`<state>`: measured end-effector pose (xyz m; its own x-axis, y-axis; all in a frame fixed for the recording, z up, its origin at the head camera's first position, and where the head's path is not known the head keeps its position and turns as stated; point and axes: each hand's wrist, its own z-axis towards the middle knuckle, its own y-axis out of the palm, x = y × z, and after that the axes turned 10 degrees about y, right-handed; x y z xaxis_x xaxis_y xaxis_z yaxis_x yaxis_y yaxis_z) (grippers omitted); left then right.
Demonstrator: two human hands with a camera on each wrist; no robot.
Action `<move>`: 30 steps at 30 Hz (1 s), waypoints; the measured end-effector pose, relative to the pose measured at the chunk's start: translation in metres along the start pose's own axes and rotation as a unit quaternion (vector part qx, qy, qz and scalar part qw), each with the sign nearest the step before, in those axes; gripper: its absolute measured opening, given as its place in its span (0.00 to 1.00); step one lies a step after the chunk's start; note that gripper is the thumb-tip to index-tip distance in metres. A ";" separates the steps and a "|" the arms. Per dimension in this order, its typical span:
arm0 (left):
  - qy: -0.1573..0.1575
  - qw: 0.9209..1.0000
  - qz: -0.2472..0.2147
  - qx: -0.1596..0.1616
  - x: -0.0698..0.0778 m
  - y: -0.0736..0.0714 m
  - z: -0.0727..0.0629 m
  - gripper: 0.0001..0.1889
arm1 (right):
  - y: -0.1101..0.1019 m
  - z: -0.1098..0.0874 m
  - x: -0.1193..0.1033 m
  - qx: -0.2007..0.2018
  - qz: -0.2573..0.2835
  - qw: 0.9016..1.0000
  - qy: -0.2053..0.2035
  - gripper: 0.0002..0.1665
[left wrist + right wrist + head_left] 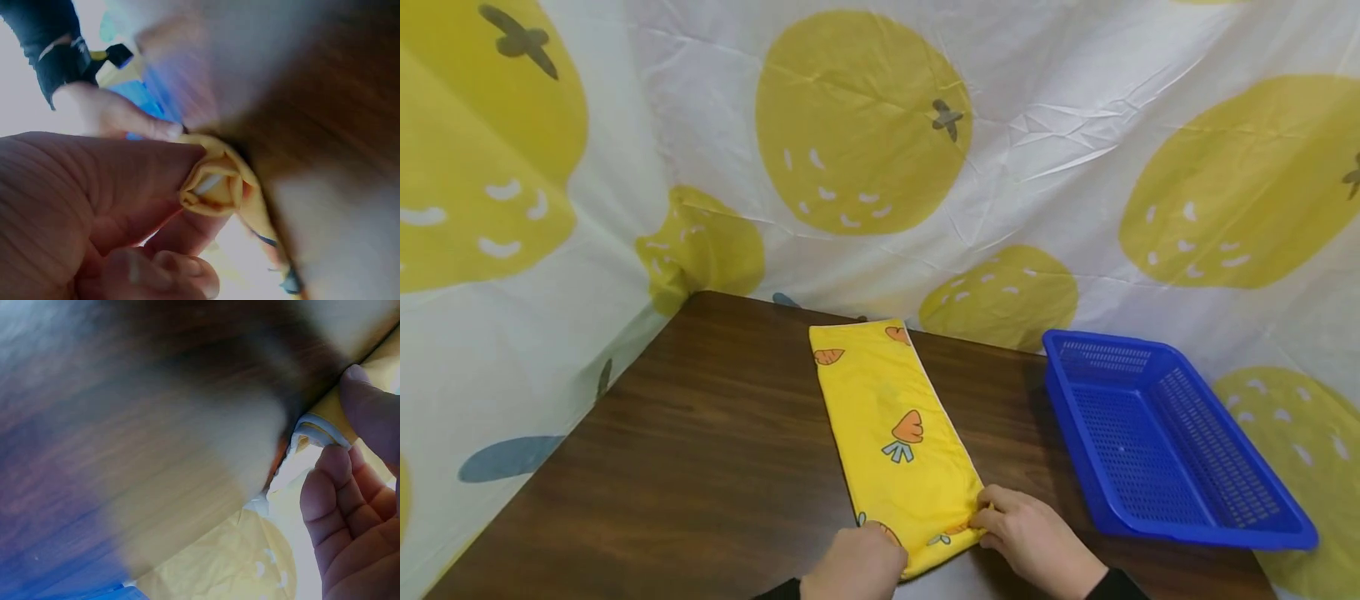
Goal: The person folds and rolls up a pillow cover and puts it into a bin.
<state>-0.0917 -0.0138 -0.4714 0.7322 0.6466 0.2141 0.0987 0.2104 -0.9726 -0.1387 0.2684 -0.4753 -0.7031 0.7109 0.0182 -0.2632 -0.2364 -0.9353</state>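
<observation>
A yellow cloth (887, 383) printed with carrots lies as a long folded strip on the brown table, its near end rolled over. At the roll's near left end my left hand (856, 562) pinches the cloth. In the left wrist view the rolled end (215, 194) shows as a small spiral between thumb and fingers. My right hand (1033, 537) pinches the near right end of the roll. Layered white edging (319, 428) shows there between thumb and fingertips in the right wrist view.
A blue perforated plastic basket (1097, 500) stands on the table (700, 433) to the right of the cloth. A white sheet (715, 100) with large yellow fruit prints hangs along the back and left sides of the table.
</observation>
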 end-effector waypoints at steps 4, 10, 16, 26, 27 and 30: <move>-0.018 0.996 -0.082 -0.004 -0.015 -0.004 0.001 0.07 | 0.001 0.002 0.003 0.007 -0.018 1.000 -0.013 0.18; -0.048 0.986 -0.149 -0.048 -0.030 -0.009 0.004 0.03 | 0.001 0.008 0.002 0.009 -0.048 0.999 -0.023 0.19; -0.073 0.980 -0.176 -0.051 -0.033 -0.010 0.005 0.04 | -0.013 0.030 0.004 -0.170 0.035 0.984 0.048 0.15; -0.092 0.963 -0.250 -0.042 -0.039 -0.012 0.002 0.05 | -0.021 0.075 0.018 -0.343 0.149 0.902 0.218 0.17; -0.091 0.962 -0.254 -0.040 -0.039 -0.012 0.001 0.05 | -0.020 0.077 0.017 -0.340 0.138 0.903 0.221 0.19; -0.090 0.960 -0.264 -0.036 -0.040 -0.012 0.001 0.04 | -0.019 0.078 0.012 -0.328 0.109 0.911 0.227 0.23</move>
<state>-0.1225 -0.0417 -0.4681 0.4402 0.5807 0.6849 0.4748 0.4969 -0.7264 -0.1939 0.2300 -0.4300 -0.3073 0.9299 -0.2020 0.4062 -0.0638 -0.9116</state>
